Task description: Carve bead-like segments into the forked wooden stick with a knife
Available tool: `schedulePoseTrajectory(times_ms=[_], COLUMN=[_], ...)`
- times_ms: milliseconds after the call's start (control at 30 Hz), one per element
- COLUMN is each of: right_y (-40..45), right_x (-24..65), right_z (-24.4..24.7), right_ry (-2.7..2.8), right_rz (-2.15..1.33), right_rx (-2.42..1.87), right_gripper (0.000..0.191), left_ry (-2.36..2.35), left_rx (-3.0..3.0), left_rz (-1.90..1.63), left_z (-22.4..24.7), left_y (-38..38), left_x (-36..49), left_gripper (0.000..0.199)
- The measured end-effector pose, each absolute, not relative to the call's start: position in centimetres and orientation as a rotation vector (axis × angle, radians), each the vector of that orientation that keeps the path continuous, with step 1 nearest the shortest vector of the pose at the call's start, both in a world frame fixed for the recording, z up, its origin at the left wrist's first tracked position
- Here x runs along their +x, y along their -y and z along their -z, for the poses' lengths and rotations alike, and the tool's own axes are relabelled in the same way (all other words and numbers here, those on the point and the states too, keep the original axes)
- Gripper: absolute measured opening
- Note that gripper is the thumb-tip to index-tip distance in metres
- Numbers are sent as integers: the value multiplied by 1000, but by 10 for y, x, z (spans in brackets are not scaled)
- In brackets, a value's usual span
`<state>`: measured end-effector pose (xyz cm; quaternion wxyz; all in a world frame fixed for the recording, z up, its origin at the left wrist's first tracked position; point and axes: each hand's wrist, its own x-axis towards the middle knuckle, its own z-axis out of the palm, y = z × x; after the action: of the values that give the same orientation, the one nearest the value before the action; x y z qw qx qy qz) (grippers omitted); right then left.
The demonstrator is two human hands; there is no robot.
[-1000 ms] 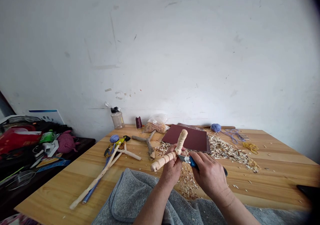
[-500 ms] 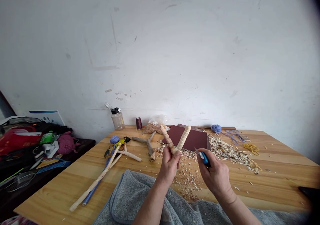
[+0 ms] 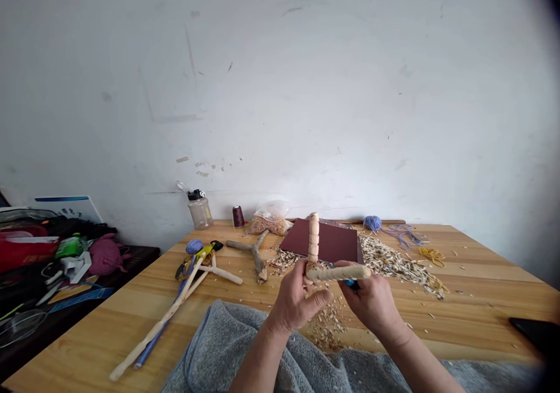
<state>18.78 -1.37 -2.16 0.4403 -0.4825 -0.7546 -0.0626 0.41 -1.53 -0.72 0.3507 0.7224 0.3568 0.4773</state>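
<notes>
The forked stick, pale and ringed with grooves, is held above the tabletop, one prong upright, the other angled right. Behind the latter, the knife shows some blue handle; its blade seems hidden.

The table is pale, grained wood with a smooth, slightly satiny finish. Between the hands, the forked stick is bare, matt wood, ringed with shallow ridges. The grey branch looks rough and dull. Along the near edge, the towel is fuzzy, matt cloth. Toward the far edge, the dark red sheet looks flat and matt, the bag is glossy, see-through plastic, and the bottle is clear plastic.
</notes>
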Motion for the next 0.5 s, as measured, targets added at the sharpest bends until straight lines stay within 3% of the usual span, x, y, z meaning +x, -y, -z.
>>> schedulePoseTrajectory(times_ms=[167,500], right_y=[19,30], right_x=[188,179], right_z=[13,5], right_ry=[1984,2095], right_rz=[294,493], right_rx=[-1168,-1207], right_gripper=[23,13], left_ry=[-1296,-1272], left_rx=[2040,2099], left_rz=[-1410,-1509], left_z=[12,14], left_y=[13,9], left_x=[7,7], left_gripper=[12,20])
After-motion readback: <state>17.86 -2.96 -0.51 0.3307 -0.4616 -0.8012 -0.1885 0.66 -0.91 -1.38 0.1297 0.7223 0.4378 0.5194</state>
